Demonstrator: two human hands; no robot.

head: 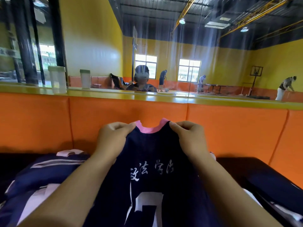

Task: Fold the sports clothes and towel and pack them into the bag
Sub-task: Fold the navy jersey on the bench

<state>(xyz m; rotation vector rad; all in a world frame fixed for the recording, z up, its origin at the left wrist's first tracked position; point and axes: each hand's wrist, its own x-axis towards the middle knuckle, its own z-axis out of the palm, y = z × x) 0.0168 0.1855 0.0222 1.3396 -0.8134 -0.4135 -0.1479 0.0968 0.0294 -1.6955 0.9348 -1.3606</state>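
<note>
**Jersey held up by its shoulders**

At centre frame, the left hand and right hand each pinch a shoulder of the navy jersey. Their fingers are curled on the fabric either side of its pink collar. More navy clothes lie on the dark bench at lower left, below the orange padded wall.

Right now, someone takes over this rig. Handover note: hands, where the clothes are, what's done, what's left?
Left hand: pinches the jersey at one shoulder, beside the pink collar.
Right hand: pinches the other shoulder.
The jersey hangs unfolded, print towards the camera.
A striped navy garment lies rumpled at left, with a pale pink piece behind it, possibly the towel.
The dark shape at right may be the bag; unclear.
Done: nothing visibly folded or packed.
Left: fold everything, then pack.
</note>
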